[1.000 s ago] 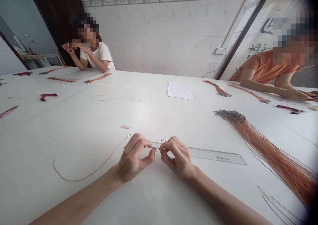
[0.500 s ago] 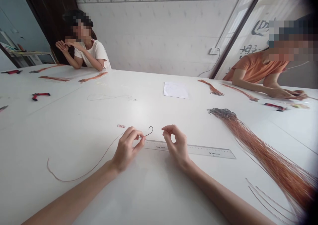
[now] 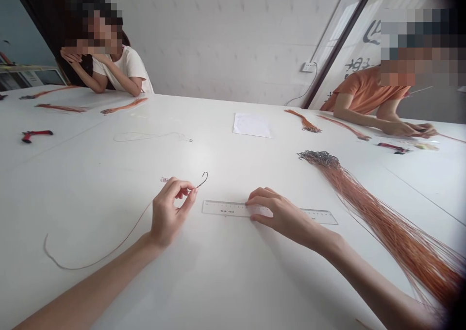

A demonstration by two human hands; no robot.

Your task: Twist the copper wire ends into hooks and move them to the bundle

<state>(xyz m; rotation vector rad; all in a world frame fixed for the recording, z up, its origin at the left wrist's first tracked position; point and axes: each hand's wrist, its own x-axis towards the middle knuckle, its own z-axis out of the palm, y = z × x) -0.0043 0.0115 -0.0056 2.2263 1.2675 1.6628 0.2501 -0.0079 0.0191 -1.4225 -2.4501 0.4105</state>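
Observation:
A dark fish hook [image 3: 204, 178] points up from the pinched fingertips of my left hand [image 3: 168, 211]. From that hand a thin reddish line [image 3: 125, 240] trails down and left in a loose curve, its far end near the left side. My right hand [image 3: 278, 213] reaches over a clear plastic ruler [image 3: 222, 208] that lies flat on the table. Its thumb is at the ruler's near edge and its fingers at the far edge, with the ruler between them. The palm and wrist hide part of the ruler. A small printed tag [image 3: 164, 179] lies partly behind my left hand.
A large bundle of hooks on orange lines [image 3: 349, 189] stretches along the right. White paper [image 3: 252, 125] lies mid-table. Red-handled pliers [image 3: 36, 135] are at left, another pair [image 3: 393, 148] at right. Two people [image 3: 122, 70] [image 3: 364, 94] sit across the table beside smaller line bundles.
My right hand has gone from a raised, curled pose down to the ruler, its fingers now at the edges. The left still pinches the hook. The whole view has shifted slightly.

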